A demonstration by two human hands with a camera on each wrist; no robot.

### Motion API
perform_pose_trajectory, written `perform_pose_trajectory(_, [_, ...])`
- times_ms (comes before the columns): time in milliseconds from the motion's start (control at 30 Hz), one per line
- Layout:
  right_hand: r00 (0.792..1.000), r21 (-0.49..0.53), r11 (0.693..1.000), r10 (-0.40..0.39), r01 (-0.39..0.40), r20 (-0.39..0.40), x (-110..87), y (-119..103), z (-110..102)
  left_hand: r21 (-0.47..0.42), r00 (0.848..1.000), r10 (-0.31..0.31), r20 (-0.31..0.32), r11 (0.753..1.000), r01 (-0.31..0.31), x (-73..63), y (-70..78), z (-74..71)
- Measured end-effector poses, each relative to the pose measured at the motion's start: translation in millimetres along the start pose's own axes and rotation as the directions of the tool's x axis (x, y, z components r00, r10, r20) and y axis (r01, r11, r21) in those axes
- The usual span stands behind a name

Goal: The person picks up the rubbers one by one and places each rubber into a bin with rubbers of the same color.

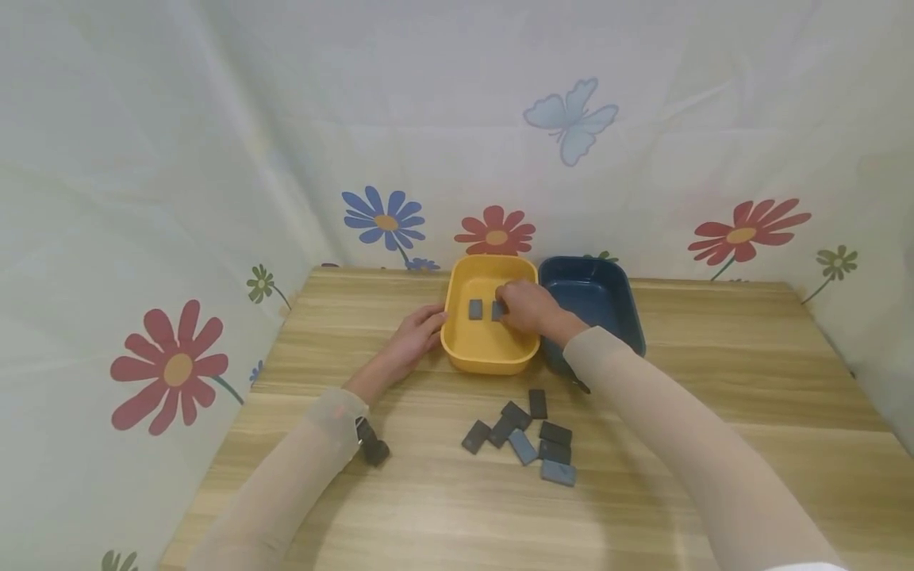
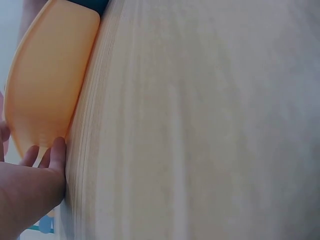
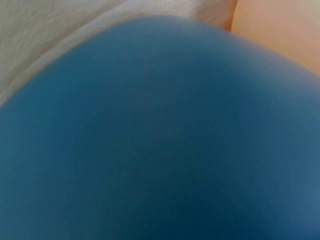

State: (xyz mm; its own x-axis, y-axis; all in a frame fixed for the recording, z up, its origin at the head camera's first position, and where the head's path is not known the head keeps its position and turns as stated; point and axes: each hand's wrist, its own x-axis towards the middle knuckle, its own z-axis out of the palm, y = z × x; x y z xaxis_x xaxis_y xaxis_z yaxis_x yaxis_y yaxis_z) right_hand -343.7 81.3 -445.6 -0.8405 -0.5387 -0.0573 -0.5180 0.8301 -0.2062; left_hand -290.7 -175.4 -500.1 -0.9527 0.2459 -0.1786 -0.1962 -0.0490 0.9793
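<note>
Inside the yellow tray (image 1: 488, 354), my right hand (image 1: 528, 308) pinches a small grey rectangular tile (image 1: 496, 310), partly covered by its fingers. Another grey tile (image 1: 475, 309) lies on the tray floor just left of it. My left hand (image 1: 417, 337) touches the tray's left side; in the left wrist view, its fingertips rest against the outer wall of the yellow tray (image 2: 52, 75). Close up, the dark blue tray (image 3: 160, 125) fills most of the right wrist view, and my right hand is not visible there.
The dark blue tray (image 1: 593, 305) stands against the yellow tray's right side, under my right forearm. Several dark tiles (image 1: 476, 436) and a lighter grey tile (image 1: 558, 473) lie loosely grouped on the wooden table (image 1: 750, 381) in front. A flowered curtain (image 1: 443, 119) hangs behind.
</note>
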Motion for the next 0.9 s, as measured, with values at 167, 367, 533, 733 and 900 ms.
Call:
perform_pose_trajectory(167, [1.000, 0.003, 1.000, 0.008, -0.008, 0.011, 2.7, 0, 0, 0.007, 1.000, -0.003, -0.019, 1.000, 0.003, -0.7, -0.3, -0.6])
perform_pose_trajectory(367, [0.999, 0.008, 1.000, -0.001, 0.001, 0.035, 4.9, 1, -1, 0.007, 1.000, 0.009, -0.012, 1.000, -0.009, 1.3, -2.5, -1.9])
perform_pose_trajectory(533, [0.998, 0.054, 0.998, -0.022, 0.019, 0.063, 0.6, 1, -5, 0.015, 1.000, 0.005, -0.004, 1.000, -0.005, 0.8, -2.3, 1.1])
perform_pose_trajectory(733, [0.996, 0.063, 0.996, -0.064, 0.061, 0.055, -12.6, -15, -28, 0.009, 1.000, -0.001, -0.014, 1.000, 0.001, -0.8, -1.6, 1.6])
perform_pose_trajectory(900, [0.996, 0.097, 0.992, -0.081, 0.078, 0.032, -34.8, -27, -53, 0.015, 1.000, -0.001, -0.019, 1.000, 0.002, 0.1, -0.9, 1.0])
